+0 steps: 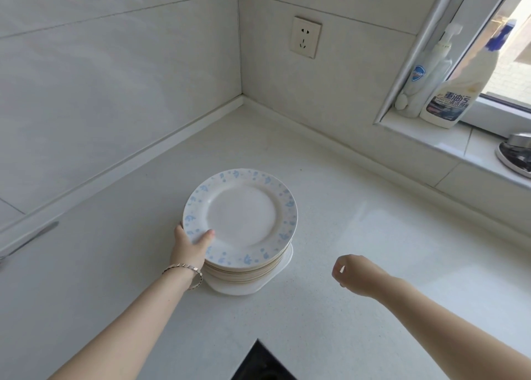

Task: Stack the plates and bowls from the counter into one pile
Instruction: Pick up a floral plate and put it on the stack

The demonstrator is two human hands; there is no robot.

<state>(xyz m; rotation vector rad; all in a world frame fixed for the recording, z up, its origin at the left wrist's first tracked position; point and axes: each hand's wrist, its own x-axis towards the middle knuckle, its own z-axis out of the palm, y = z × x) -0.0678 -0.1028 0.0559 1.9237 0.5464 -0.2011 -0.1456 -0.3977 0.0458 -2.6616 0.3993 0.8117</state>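
A pile of several round plates (244, 270) stands on the white counter (359, 236), resting on a white squarish dish (253, 286) at the bottom. The top plate (241, 216) is white with a blue flower pattern around its rim. My left hand (191, 243) grips the near-left rim of that top plate, thumb on the upper face, fingers hidden under the edge. My right hand (352, 273) hovers to the right of the pile, apart from it, fingers curled loosely and holding nothing.
Tiled walls meet in a corner behind the pile, with a wall socket (306, 37). Two cleaner bottles (454, 92) and a metal object (517, 155) sit on the window sill at right. A black hob corner (261, 362) lies at the near edge.
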